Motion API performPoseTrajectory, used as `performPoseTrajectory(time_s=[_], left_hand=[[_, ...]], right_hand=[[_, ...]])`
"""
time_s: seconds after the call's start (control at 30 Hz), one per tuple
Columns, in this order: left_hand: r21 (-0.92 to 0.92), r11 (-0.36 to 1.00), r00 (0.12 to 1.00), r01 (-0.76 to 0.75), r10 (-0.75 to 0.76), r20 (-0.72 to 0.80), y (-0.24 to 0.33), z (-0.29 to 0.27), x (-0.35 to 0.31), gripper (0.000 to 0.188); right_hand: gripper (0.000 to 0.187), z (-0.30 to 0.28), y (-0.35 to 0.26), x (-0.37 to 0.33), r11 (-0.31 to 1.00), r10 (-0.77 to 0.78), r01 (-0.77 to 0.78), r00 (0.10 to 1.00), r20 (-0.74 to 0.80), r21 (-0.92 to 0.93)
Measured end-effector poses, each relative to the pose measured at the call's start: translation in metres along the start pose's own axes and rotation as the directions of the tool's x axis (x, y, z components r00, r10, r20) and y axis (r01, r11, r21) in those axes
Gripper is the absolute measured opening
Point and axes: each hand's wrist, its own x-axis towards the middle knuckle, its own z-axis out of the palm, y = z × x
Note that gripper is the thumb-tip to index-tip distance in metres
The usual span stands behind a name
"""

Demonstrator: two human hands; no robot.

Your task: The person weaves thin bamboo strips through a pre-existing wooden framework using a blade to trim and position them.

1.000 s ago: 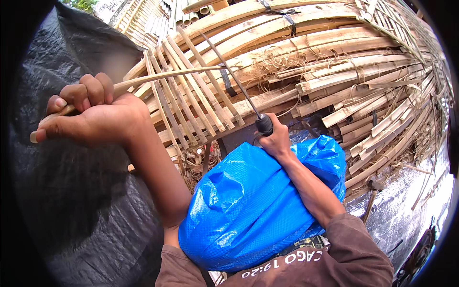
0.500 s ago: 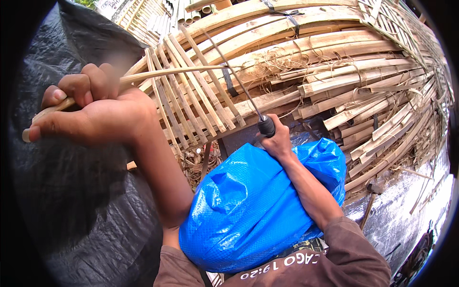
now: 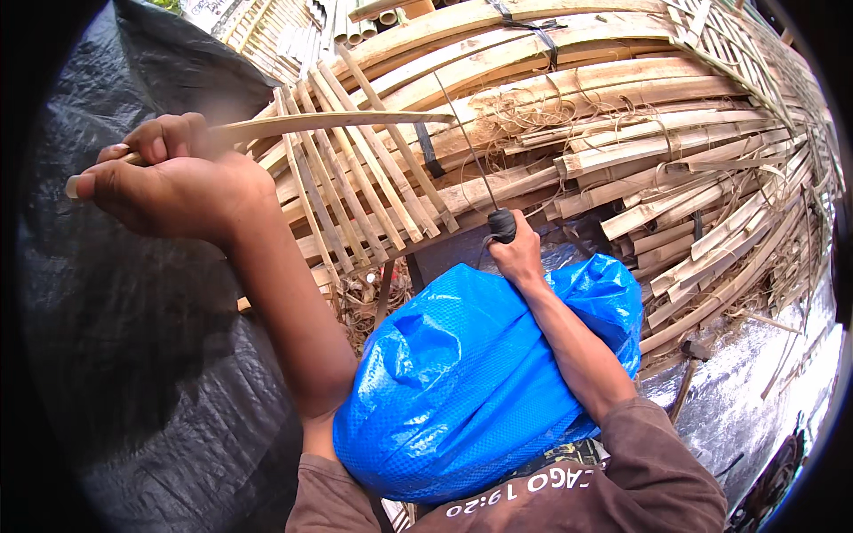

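Left hand [image 3: 178,185], beyond and left of the blue tarpaulin [image 3: 444,382], had fingers wrapped around a bamboo strip [image 3: 338,121]. Right hand [image 3: 521,253], at the tarpaulin's far edge, gripped a knife handle [image 3: 502,225]. Strip's tip lay beyond the tarpaulin, beside the blade [image 3: 475,163].

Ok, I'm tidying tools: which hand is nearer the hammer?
The right hand, up and left of the hammer; the left hand is raised much farther off, at the picture's left.
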Motion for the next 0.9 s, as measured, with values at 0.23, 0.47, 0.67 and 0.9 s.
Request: performPoseTrajectory(time_s=[0.23, 0.47, 0.67, 0.9], left_hand=[[0.193, 0.981, 0.986, 0.025, 0.007, -0.165, 0.002, 0.005, -0.013, 0.021], [0.290, 0.957, 0.978, 0.021, 0.041, -0.206, -0.009, -0.001, -0.017, 0.023], [0.343, 0.939, 0.987, -0.040, 0.091, -0.135, -0.004, 0.007, -0.022, 0.024], [0.322, 0.945, 0.984, -0.050, 0.101, -0.146, -0.012, 0.006, -0.016, 0.022]], right_hand=[[0.038, 0.003, -0.025, 0.001, 0.912, -0.372, 0.344, 0.923, 0.095, 0.224], [0.040, 0.014, -0.006, 0.003, 0.977, -0.189, 0.181, 0.980, 0.062, 0.113], [0.035, 0.006, -0.021, -0.006, 0.934, -0.303, 0.269, 0.945, 0.121, 0.236], [0.037, 0.008, 0.000, 0.004, 0.992, -0.089, 0.083, 0.994, 0.067, 0.096]])
